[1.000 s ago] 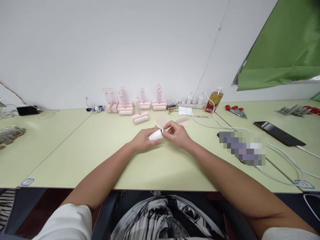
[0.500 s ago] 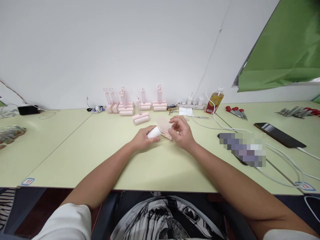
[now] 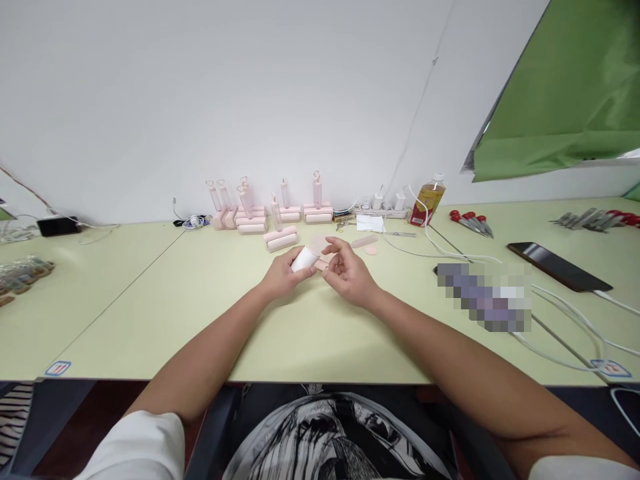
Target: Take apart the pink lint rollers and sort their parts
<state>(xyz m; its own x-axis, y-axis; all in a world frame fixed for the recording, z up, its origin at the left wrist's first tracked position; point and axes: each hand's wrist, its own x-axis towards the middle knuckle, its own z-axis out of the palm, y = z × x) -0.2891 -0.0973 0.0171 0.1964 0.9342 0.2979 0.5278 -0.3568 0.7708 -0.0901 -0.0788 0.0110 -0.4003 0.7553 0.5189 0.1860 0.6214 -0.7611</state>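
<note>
My left hand (image 3: 284,273) is wrapped around a white lint roller refill (image 3: 305,259), which it holds tilted above the table. My right hand (image 3: 349,272) is just right of the roll. Its thumb and fingers are curled together near the roll's end, with the index finger raised. Whatever those fingers pinch, if anything, is hidden. A pale pink part (image 3: 321,265) shows between the two hands, partly covered by the fingers. Beyond the hands, a pink lint roller (image 3: 281,238) lies with its clear handle upright.
Several more pink lint rollers (image 3: 251,220) stand along the wall. A clear handle piece (image 3: 365,241) and a small pink piece (image 3: 371,251) lie right of my hand. Farther right are scissors (image 3: 401,234), a drink bottle (image 3: 427,200), red-handled pliers (image 3: 471,223), a phone (image 3: 559,267) and white cables.
Both hands have shifted slightly left, with the roll more tilted toward me. My right hand has drawn left and down, uncovering the clear and pink pieces behind it.
</note>
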